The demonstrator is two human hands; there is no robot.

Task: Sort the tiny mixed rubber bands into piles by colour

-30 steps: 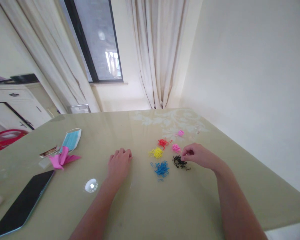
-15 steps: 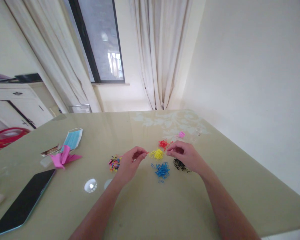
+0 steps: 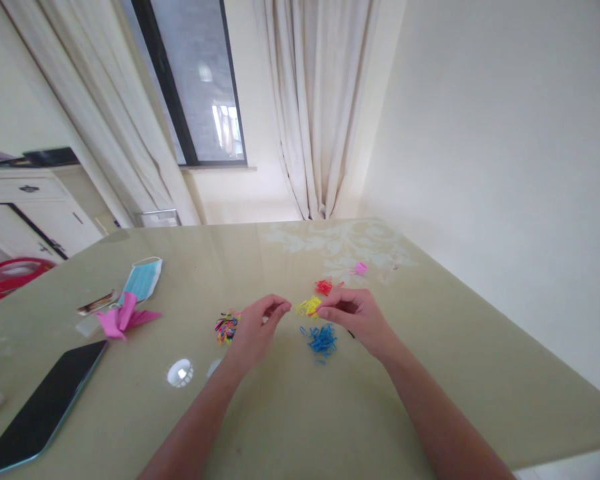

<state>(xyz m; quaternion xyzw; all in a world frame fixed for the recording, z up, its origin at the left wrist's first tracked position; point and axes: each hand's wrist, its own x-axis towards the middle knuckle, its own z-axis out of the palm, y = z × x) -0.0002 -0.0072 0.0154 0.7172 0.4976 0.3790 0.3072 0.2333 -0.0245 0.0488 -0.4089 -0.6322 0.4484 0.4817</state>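
Observation:
My right hand [image 3: 357,319] pinches a small red rubber band [image 3: 315,312] at its fingertips, over the edge of a yellow pile of rubber bands [image 3: 309,307]. My left hand [image 3: 260,327] is closed, thumb against fingertips; what is between them, if anything, is too small to make out. Beside its wrist lies a mixed-colour pile of rubber bands [image 3: 225,328], partly covered. A red pile [image 3: 324,287] sits beyond the yellow one and a blue pile [image 3: 322,340] nearer me. My right hand hides nearly all of a black pile [image 3: 351,334].
A pink bundle of bands [image 3: 361,268] lies toward the back right. On the left are a blue face mask [image 3: 143,277], a pink folded-paper shape [image 3: 125,319], a dark tablet-like device [image 3: 45,407] and a shiny round spot [image 3: 181,373]. A wall borders the table's right side.
My right hand has moved left and now covers the black pile. The red band seen at my left fingertips before now shows at my right fingertips. My left hand has barely moved.

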